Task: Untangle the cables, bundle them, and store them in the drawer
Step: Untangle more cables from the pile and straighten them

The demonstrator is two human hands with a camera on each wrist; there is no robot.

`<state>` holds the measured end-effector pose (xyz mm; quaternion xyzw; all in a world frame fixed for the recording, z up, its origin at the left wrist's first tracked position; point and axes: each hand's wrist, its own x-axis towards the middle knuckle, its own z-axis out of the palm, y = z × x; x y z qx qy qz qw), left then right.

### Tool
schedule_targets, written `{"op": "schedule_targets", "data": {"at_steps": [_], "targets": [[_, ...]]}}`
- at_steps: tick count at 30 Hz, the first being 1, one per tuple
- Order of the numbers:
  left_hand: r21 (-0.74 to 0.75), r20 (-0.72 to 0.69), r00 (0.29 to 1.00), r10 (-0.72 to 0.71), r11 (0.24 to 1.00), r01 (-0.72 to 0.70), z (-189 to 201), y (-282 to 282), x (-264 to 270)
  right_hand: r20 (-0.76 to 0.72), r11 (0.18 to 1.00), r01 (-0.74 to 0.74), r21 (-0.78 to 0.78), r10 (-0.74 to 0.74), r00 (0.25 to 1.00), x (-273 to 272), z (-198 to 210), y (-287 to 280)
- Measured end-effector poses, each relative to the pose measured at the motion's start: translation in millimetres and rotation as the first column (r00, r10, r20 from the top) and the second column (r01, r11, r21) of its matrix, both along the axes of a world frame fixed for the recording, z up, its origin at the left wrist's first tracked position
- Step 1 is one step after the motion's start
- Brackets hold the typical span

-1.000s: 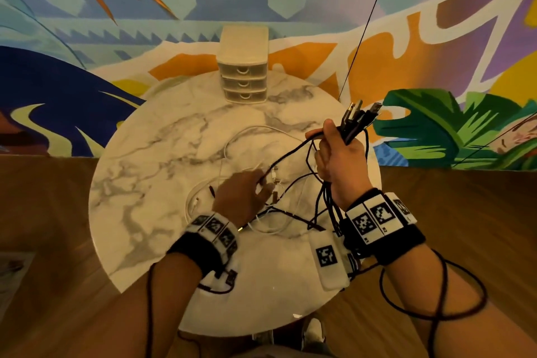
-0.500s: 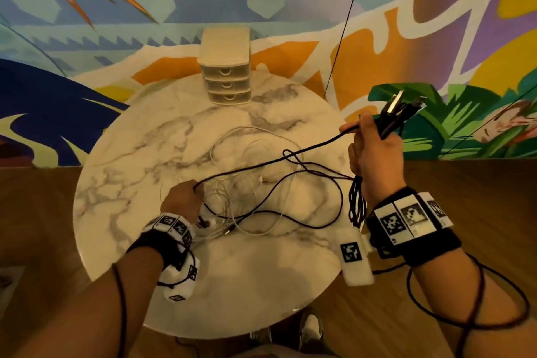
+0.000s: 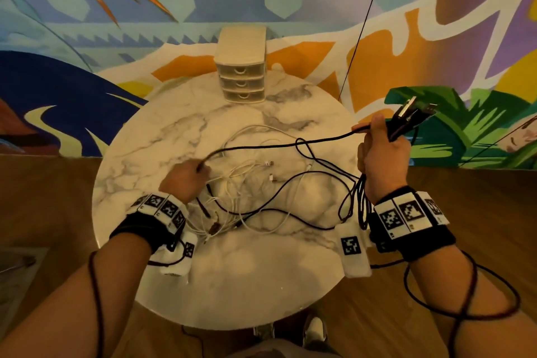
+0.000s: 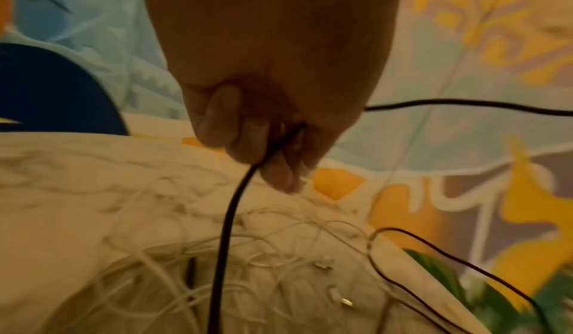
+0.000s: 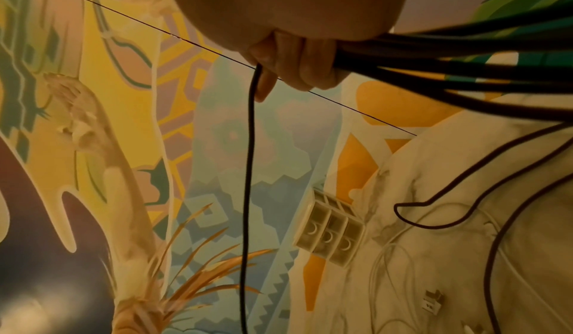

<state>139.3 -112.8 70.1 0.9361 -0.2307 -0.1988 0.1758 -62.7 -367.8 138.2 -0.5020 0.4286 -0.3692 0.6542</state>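
On the round marble table [image 3: 261,279] lies a tangle of white cables [image 3: 247,183] with black cables [image 3: 290,192] looped over it. My left hand [image 3: 186,180] [image 4: 266,128] grips one black cable [image 4: 226,229] low over the tangle. That cable [image 3: 276,146] runs taut to my right hand [image 3: 380,151] [image 5: 297,62], raised at the table's right edge. The right hand clutches a bunch of black cables [image 5: 449,65] whose plugs [image 3: 412,113] stick up past the fist. A small cream three-drawer chest [image 3: 241,75] [image 5: 330,234] stands at the table's far edge, drawers closed.
A painted mural wall [image 3: 116,9] rises behind the table and a wooden floor [image 3: 465,212] surrounds it. A thin black line [image 3: 363,23] hangs down in front of the wall. Tagged wristbands and their black leads [image 3: 465,299] trail from both arms. My shoes [image 3: 313,331] show under the table's near edge.
My right hand has drawn the bunch of plugs out to the right and up, pulling one black cable taut. My left hand slid left across the tangle and holds that cable's other stretch.
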Motion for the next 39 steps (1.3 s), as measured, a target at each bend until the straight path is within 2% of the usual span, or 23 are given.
{"op": "schedule_targets", "data": {"at_steps": [1, 3, 4, 5, 6, 7, 8, 9, 10, 12, 14, 18, 21, 24, 25, 28, 30, 32, 34, 36, 37, 38, 39], "targets": [[0.019, -0.104, 0.991, -0.084, 0.996, 0.086, 7.9, -7.8, -12.7, -0.004, 1.000, -0.004, -0.003, 0.004, 1.000, -0.7, 0.2, -0.5], [0.065, -0.311, 0.912, -0.266, 0.952, 0.299, 19.2, -22.1, -38.6, -0.001, 1.000, -0.010, -0.014, 0.010, 1.000, -4.4, 1.8, -1.2], [0.053, -0.342, 0.882, -0.324, 0.930, 0.363, 27.6, -28.7, -48.8, 0.003, 1.000, -0.012, -0.027, 0.013, 1.000, -8.5, 4.0, -2.2], [0.017, -0.316, 0.890, -0.330, 0.936, 0.353, 39.6, -34.8, -53.3, 0.012, 0.999, -0.014, -0.039, 0.015, 1.000, -12.9, 6.5, -3.7], [-0.060, -0.232, 0.930, -0.286, 0.958, 0.280, 51.7, -42.0, -53.7, 0.025, 0.999, -0.003, -0.043, 0.004, 1.000, -18.9, 8.2, -7.3], [-0.175, -0.125, 0.971, -0.205, 0.968, 0.181, 66.1, -47.8, -51.1, 0.033, 0.999, 0.012, -0.035, -0.011, 0.999, -23.5, 9.6, -10.5], [-0.296, -0.049, 0.987, -0.153, 0.946, 0.132, 81.1, -54.2, -49.6, 0.033, 0.999, 0.031, -0.023, -0.030, 0.999, -29.1, 10.7, -14.0], [-0.367, -0.036, 0.985, -0.166, 0.919, 0.142, 91.8, -61.9, -50.2, 0.030, 0.999, 0.050, -0.012, -0.049, 0.998, -35.5, 11.5, -16.8], [-0.369, -0.064, 0.974, -0.219, 0.912, 0.181, 97.1, -69.4, -53.5, 0.029, 0.998, 0.061, -0.008, -0.061, 0.998, -39.6, 12.4, -17.9], [-0.244, -0.193, 0.921, -0.339, 0.926, 0.289, 85.1, -85.6, -68.6, 0.006, 0.997, 0.078, -0.014, -0.078, 0.997, -48.5, 14.5, -17.9], [-0.177, -0.248, 0.894, -0.374, 0.924, 0.338, 53.2, -103.5, -82.4, -0.034, 0.995, 0.094, -0.029, -0.095, 0.995, -59.8, 14.9, -18.6], [-0.251, -0.264, 0.861, -0.435, 0.893, 0.374, 4.7, -147.6, -108.1, -0.128, 0.993, 0.085, -0.085, -0.095, 0.987, -89.9, 3.5, -29.0], [-0.079, -0.321, 0.795, -0.514, 0.851, 0.519, -26.9, -182.3, -130.6, -0.095, 0.995, 0.082, -0.057, -0.087, 0.992, -113.8, -1.2, -33.5], [0.089, -0.328, 0.801, -0.501, 0.828, 0.554, -42.4, -208.9, -147.6, -0.076, 0.995, 0.083, -0.058, -0.087, 0.993, -136.5, -0.9, -37.5], [0.058, -0.324, 0.804, -0.498, 0.838, 0.542, -44.3, -218.6, -153.9, -0.073, 0.993, 0.098, -0.062, -0.103, 0.992, -144.9, -0.9, -40.7], [-0.207, -0.371, 0.756, -0.540, 0.841, 0.500, -25.6, -254.1, -184.4, -0.084, 0.982, 0.168, -0.085, -0.176, 0.981, -175.0, -0.2, -52.7], [-0.416, -0.434, 0.689, -0.581, 0.807, 0.418, -3.3, -277.7, -206.6, -0.093, 0.972, 0.204, -0.115, -0.215, 0.972, -195.7, 0.3, -60.4], [-0.550, -0.472, 0.602, -0.644, 0.749, 0.370, 14.3, -293.8, -227.2, -0.115, 0.960, 0.242, -0.141, -0.259, 0.959, -217.5, -0.3, -68.9], [-0.538, -0.512, 0.499, -0.699, 0.714, 0.448, 14.0, -300.0, -243.5, -0.176, 0.947, 0.266, -0.177, -0.297, 0.939, -242.8, -3.8, -78.2], [-0.396, -0.548, 0.400, -0.735, 0.649, 0.650, 2.4, -297.0, -257.7, -0.224, 0.942, 0.271, -0.198, -0.313, 0.923, -270.0, -9.0, -86.5], [-0.354, -0.535, 0.401, -0.744, 0.628, 0.693, -0.4, -296.0, -261.0, -0.244, 0.940, 0.269, -0.208, -0.316, 0.917, -281.0, -11.7, -90.0], [-0.364, -0.495, 0.451, -0.742, 0.649, 0.668, 0.0, -298.5, -264.1, -0.268, 0.938, 0.271, -0.216, -0.324, 0.907, -291.8, -14.1, -92.7], [-0.415, -0.435, 0.532, -0.727, 0.686, 0.598, 1.9, -304.3, -266.8, -0.293, 0.933, 0.279, -0.227, -0.338, 0.894, -302.7, -16.5, -94.6]]}}
